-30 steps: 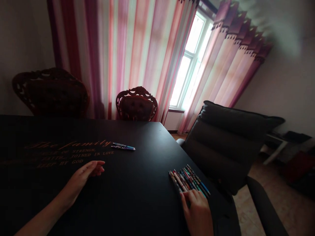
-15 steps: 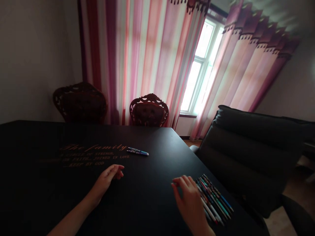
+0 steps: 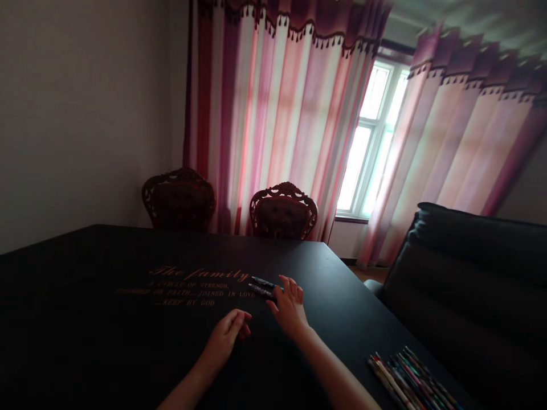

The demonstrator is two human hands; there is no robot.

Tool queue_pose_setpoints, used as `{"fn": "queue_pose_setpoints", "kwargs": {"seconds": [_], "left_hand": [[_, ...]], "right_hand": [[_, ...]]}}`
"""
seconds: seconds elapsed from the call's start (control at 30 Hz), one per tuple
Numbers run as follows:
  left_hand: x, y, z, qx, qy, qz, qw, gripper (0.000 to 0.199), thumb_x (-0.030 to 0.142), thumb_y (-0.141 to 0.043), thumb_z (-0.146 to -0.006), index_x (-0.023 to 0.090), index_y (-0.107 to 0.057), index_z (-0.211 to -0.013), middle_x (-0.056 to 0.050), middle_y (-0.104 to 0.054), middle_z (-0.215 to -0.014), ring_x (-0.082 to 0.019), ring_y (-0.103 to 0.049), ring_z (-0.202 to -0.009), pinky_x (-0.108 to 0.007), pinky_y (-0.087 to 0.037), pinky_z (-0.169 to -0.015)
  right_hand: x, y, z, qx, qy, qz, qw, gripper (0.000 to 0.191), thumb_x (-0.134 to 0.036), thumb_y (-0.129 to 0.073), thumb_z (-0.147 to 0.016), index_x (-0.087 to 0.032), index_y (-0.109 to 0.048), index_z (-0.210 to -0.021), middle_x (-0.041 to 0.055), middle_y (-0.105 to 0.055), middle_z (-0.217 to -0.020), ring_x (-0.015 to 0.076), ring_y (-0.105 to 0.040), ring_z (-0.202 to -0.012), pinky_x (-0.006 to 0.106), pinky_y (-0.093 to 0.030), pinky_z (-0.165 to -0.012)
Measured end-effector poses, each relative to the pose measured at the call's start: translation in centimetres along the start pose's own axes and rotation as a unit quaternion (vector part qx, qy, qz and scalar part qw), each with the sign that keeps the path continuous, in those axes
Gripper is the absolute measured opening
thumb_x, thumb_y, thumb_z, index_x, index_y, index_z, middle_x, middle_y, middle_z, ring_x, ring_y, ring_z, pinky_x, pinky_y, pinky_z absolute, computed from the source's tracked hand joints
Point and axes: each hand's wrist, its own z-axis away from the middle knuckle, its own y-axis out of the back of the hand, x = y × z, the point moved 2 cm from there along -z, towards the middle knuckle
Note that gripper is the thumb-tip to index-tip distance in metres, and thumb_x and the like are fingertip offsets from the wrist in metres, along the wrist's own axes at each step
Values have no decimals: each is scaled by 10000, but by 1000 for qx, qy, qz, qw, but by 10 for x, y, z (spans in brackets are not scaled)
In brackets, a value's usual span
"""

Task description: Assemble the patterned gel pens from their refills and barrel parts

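Note:
Two slim pens (image 3: 261, 291) with blue and patterned barrels lie side by side on the black table, slightly apart. Over their right-hand ends is my right hand (image 3: 293, 310), its fingers spread and its fingertips at the pens; whether it touches both I cannot tell. My left hand (image 3: 228, 336) rests just below, nearer to me, with the fingers loosely curled and the thumb against them. Nothing shows in it. At the lower right, a row of several pens (image 3: 412, 378) in mixed colours lies close together near the table's right edge, partly cut off by the frame.
The black table (image 3: 106, 341) bears printed gold lettering (image 3: 199, 273) left of the two pens. Two carved chairs (image 3: 282, 213) stand behind its far edge. A dark padded armchair (image 3: 474, 296) is close along the right side. Striped curtains (image 3: 273, 125) flank a window (image 3: 359, 159).
My right hand has moved from beside the row of pens, forward and left, to the two pens, which now lie slightly farther apart. My left hand keeps its curled shape. The view has shifted.

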Motion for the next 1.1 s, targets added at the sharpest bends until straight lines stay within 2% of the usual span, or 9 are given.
{"fn": "queue_pose_setpoints", "kwargs": {"seconds": [0.17,0.3,0.4,0.47,0.6,0.73,0.9,0.97,1.1], "left_hand": [[4,1,2,26,-16,-22,999,392,503,-463,-907,182,-673,-989,-55,-692,-772,-224,-643,-736,-321,-502,-712],[12,4,10,66,-69,-100,990,242,337,-587,-851,245,-667,-1061,-70,-671,-1069,-273,-597,-1035,-407,-423,-941],[19,4,16,61,-141,-246,957,387,234,-618,-830,334,-607,-1204,-48,-611,-1260,-293,-515,-1195,-478,-324,-1014],[21,1,18,20,-165,-301,939,445,238,-640,-837,361,-562,-1257,-42,-627,-1262,-288,-539,-1170,-488,-306,-1001],[28,-9,22,-50,-190,-331,923,226,301,-562,-921,340,-634,-1132,-24,-724,-1054,-240,-622,-980,-449,-284,-964],[35,-12,22,-45,-191,-352,915,159,318,-536,-940,324,-679,-1008,-2,-739,-945,-228,-627,-910,-411,-269,-901],[33,-8,20,-25,-181,-364,913,152,342,-549,-934,321,-687,-993,5,-739,-922,-220,-622,-888,-395,-255,-882],[32,-8,20,-22,-169,-364,915,156,355,-543,-939,325,-684,-999,8,-735,-921,-215,-620,-883,-394,-250,-878],[32,-9,21,-19,-161,-361,919,169,368,-531,-944,327,-685,-1002,6,-730,-919,-214,-614,-886,-394,-246,-884]], "right_hand": [[8,5,13,-2,-6,-29,1000,227,-267,-627,-837,-241,-655,-1060,105,-520,-1359,326,-389,-1280,452,-287,-1025],[14,10,30,-25,-21,-121,992,109,-218,-552,-882,-236,-656,-852,49,-678,-1030,261,-556,-1053,399,-336,-933],[13,10,48,-47,-50,-204,976,303,-314,-433,-959,-217,-625,-745,14,-693,-791,206,-619,-822,329,-383,-800],[11,11,59,-68,-66,-271,958,446,-416,-361,-983,-205,-605,-675,8,-663,-672,179,-611,-682,282,-389,-686],[12,17,69,-85,-97,-374,918,624,-600,-292,-957,-194,-565,-570,-18,-522,-491,137,-516,-503,251,-350,-560],[16,30,68,-88,-77,-355,928,624,-592,-355,-947,-190,-539,-506,-23,-493,-475,124,-488,-496,253,-333,-567],[19,48,70,-34,-16,-316,948,199,-412,-611,-868,-220,-661,-851,1,-684,-839,180,-605,-805,284,-375,-782],[21,50,70,-45,-17,-329,943,227,-418,-553,-906,-227,-673,-885,8,-702,-864,185,-623,-834,297,-377,-817],[24,49,68,-123,-36,-373,919,491,-452,-405,-968,-195,-651,-629,-2,-640,-581,151,-599,-606,271,-406,-697]]}}
